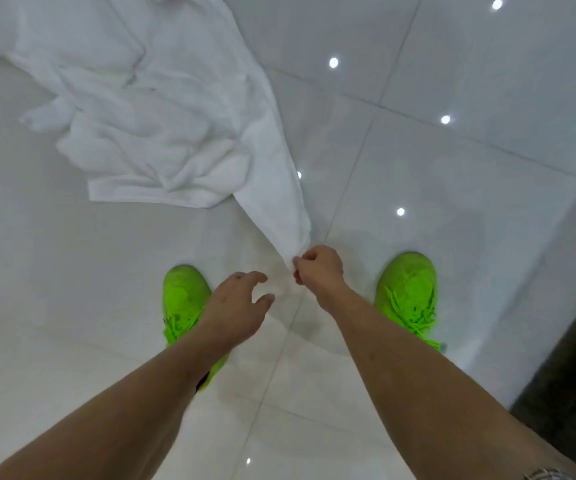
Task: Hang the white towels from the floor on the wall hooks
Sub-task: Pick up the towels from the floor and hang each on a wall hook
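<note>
Low in the frame two bare forearms reach down. The left hand hangs released, fingers loosely spread, holding nothing. The right hand pinches a drawn-up corner of the white towel, whose crumpled bulk lies across the glossy tiled floor toward the upper left. Neon green sneakers flank the hands; no readable brand or writing shows.

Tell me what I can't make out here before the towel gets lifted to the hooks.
- Wall hooks: not in the head view, which looks down at the floor.
- White towel: its far end is cut off by the top edge, so how many towels lie there is unclear.
- Towel corner: hidden inside the right hand.
- Left shoe: partly hidden by the left hand.
</note>
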Demonstrator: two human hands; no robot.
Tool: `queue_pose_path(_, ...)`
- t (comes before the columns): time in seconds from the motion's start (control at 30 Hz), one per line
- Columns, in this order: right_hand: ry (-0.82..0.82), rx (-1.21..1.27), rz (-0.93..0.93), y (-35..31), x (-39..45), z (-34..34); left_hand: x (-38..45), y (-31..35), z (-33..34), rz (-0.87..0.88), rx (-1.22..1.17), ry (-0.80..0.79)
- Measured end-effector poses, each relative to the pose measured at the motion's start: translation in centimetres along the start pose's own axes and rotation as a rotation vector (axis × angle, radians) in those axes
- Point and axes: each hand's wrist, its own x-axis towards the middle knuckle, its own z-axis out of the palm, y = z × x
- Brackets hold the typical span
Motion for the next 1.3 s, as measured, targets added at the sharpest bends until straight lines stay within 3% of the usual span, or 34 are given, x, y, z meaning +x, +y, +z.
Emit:
queue_pose_path(0.23,-0.109,0.288,-0.114,-9.6,-20.2,-8.2,-12.8,9.2,-11.0,0.148,0.092,0.060)
queue_pose_path(0.43,-0.188,0.379,-0.443,-23.0,-42.0,-16.0,-26.6,18.4,-25.1,0.421,0.016,0.379)
queue_pose_path(0.6,-0.038,0.426,-0.780,-28.0,-59.7,-21.7,-37.1,25.2,-35.9,0.728,-0.108,0.525)
queue_pose_path(0.7,0.107,0.464,-0.916,-26.4,-67.6,-23.7,-43.4,28.7,-39.1,0.881,-0.087,0.528)
queue_pose_path(0.93,0.661,0.367,-1.093,-17.8,-82.5,-26.8,-59.5,33.0,-37.6,1.201,-0.016,0.268)
queue_pose_path(1.1,0.996,0.442,-1.130,-9.4,-91.2,-30.8,-71.3,35.0,-33.4,1.469,0.057,0.273)
queue_pose_path(1.3,1.231,0.557,-1.152,5.9,-98.0,-34.8,-84.0,36.1,-22.1,1.564,0.142,0.009)
